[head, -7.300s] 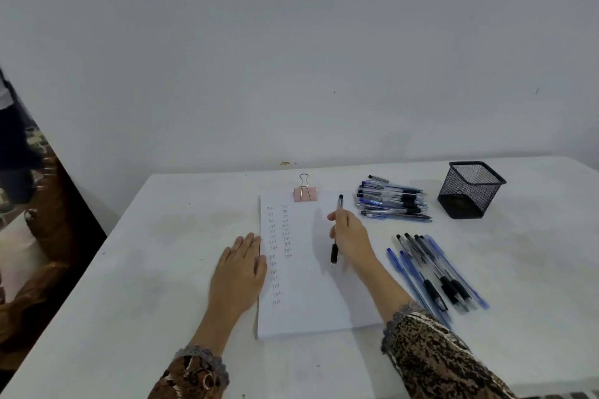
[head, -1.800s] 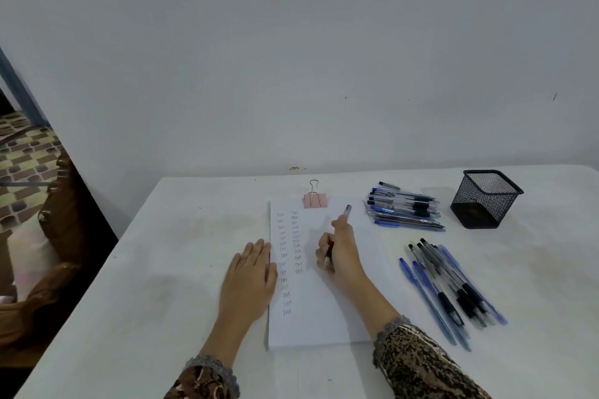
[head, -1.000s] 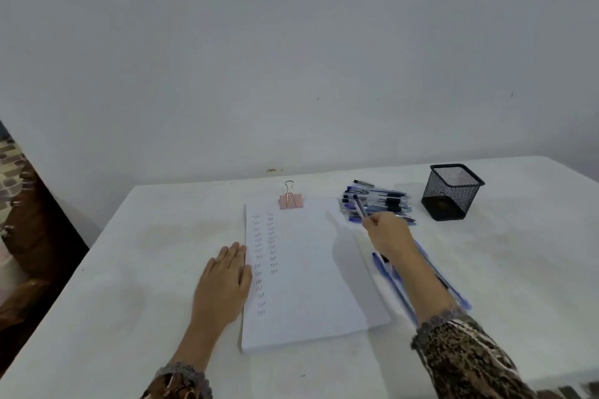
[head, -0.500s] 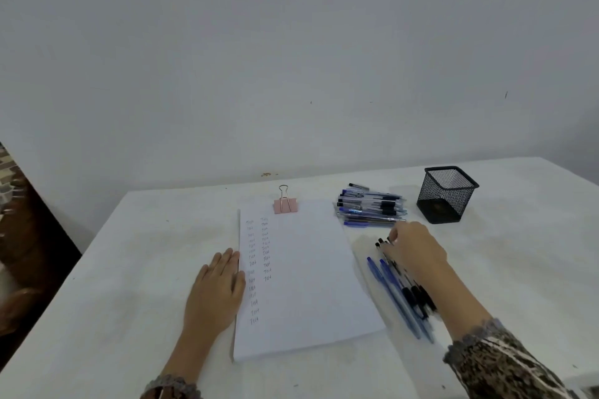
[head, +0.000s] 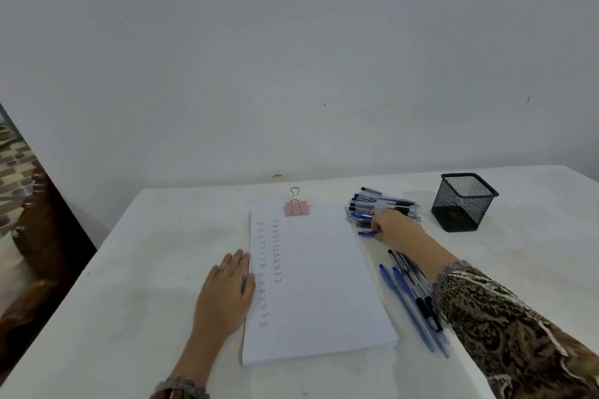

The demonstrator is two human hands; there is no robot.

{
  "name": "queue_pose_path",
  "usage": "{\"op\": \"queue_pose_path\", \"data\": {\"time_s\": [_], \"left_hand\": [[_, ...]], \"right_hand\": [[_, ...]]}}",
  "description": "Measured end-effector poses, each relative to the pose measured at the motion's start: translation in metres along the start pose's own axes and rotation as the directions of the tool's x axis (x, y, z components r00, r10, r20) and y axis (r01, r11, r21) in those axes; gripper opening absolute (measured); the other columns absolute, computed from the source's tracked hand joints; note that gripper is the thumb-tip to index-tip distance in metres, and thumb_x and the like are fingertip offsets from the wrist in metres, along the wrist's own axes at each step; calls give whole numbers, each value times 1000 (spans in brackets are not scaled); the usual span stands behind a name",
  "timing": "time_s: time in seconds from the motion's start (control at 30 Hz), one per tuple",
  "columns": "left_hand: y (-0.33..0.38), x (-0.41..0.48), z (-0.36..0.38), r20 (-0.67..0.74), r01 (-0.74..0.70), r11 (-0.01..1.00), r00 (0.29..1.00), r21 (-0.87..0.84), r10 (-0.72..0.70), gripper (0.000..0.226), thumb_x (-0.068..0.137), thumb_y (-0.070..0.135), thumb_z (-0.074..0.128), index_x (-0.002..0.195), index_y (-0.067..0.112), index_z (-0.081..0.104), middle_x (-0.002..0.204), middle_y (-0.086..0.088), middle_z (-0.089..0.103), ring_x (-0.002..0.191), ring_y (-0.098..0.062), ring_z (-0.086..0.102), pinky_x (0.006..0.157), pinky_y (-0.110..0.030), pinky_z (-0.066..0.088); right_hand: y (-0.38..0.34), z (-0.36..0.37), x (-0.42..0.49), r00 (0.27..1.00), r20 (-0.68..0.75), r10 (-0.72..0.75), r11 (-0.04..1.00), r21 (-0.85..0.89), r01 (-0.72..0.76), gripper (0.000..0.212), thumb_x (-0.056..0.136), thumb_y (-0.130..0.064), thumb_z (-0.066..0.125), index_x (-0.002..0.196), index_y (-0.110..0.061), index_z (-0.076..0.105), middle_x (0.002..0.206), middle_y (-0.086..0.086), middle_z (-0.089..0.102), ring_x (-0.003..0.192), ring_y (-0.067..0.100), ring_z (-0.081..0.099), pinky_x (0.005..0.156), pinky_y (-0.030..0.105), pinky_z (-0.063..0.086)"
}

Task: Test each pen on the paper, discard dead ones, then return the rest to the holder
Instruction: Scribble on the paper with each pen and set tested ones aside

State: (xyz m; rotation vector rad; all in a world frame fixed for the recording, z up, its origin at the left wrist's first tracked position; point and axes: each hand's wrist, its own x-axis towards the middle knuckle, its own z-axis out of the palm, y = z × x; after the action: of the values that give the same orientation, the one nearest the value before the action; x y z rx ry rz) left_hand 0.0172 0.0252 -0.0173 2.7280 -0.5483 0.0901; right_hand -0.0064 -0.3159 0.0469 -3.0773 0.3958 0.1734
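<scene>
Paper [head: 317,282]: clipped pad, flat at centre of table [head: 129,301], top held by pink binder clip [head: 296,207]. Two cols. of small test marks [head: 269,269] down left part, right col. shorter; rest of sheet blank. Judged: testing well under way, not finished.

Pens: two lots, both right of paper. Far pile [head: 382,204] stacked crosswise betw. paper's top corner and holder. Near pile [head: 411,295] laid lengthwise beside paper's right edge, partly under right forearm. Which lot is tested, untested or dead: cannot tell.

Right hand [head: 397,230]: at near edge of far pile, fingers curled round one blue pen [head: 366,232], one end sticking out toward paper. Picking up or setting down: unclear.

Left hand [head: 227,295]: flat, fingers straight, on table, touching paper's left edge; holding nothing.

Holder [head: 463,202]: black mesh, upright, beyond far pile; no pens seen in it. Return step not begun. Discard spot: none identified.
</scene>
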Motion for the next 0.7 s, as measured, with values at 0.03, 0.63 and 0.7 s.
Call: {"op": "queue_pose_path", "data": {"time_s": [0.03,0.63,0.7], "left_hand": [[0,0,0,-3,0,1000,1000,-5,0,96,66,58,-12,147,19,22,154,5,19,144,-12,11,116,-28,6],[4,-4,-6,-12,1,1000,1000,1,-1,97,64,56,-14,147,19,20,155,6,17,144,-10,9,116,-26,4],[4,-3,-5,-8,1,1000,1000,-6,-1,96,65,56,-13,147,19,20,155,6,16,144,-10,9,115,-26,4]], "right_hand": [[3,1,1,1000,2,-17,1000,-13,17,19,91,-20,54,110,-17,59,116,3,57,106,22,55,89,36,49],[-114,3,-44,994,78,79,-914,403,41,64,78,-74,37,49,-18,29,47,-2,20,41,16,20,54,28,14],[-124,23,-48,985,122,126,-946,314,82,60,72,-69,45,47,-18,27,45,-2,18,41,16,19,53,27,14]]}}
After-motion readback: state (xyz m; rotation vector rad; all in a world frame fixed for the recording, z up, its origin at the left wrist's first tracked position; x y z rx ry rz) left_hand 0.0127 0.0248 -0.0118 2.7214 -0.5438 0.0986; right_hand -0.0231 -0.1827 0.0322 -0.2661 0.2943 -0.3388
